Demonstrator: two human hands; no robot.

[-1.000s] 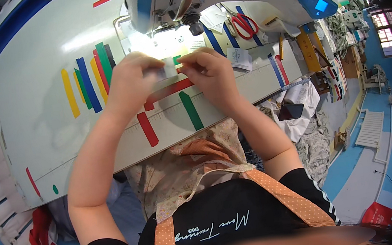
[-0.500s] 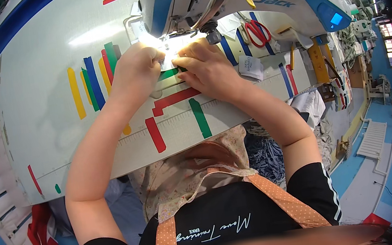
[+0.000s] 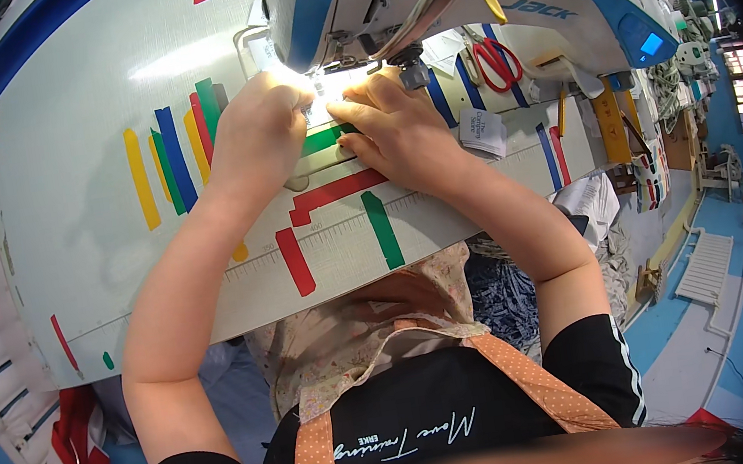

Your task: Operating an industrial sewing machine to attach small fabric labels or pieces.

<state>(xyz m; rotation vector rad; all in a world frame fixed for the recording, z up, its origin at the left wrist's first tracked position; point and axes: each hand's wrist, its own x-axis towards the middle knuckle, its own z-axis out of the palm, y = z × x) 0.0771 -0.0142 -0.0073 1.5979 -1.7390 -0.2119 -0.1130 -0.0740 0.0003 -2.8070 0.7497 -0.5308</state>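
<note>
A small white label [image 3: 317, 115] with print lies in bright light beneath the head of a white and blue sewing machine [image 3: 540, 14]. My left hand [image 3: 262, 129] pinches its left edge, thumb and fingers pressed together. From the other side, my right hand [image 3: 397, 129] has its fingers bent and closed at the label's right edge; glare partly hides the fingertips. Just below the label, a strip of green tape [image 3: 323, 139] runs between my hands on the table. The needle area is washed out by the lamp.
Red-handled scissors [image 3: 497, 62] lie right of the machine head, near a stack of white labels [image 3: 482, 132]. Coloured tape strips [image 3: 178, 159] mark the white table [image 3: 101, 270] on the left. A red tape strip [image 3: 338, 193] lies before my hands, beside a printed ruler scale.
The machine and table have shifted slightly in the picture. A little more of the white label and green tape shows between my hands, which keep nearly the same pose.
</note>
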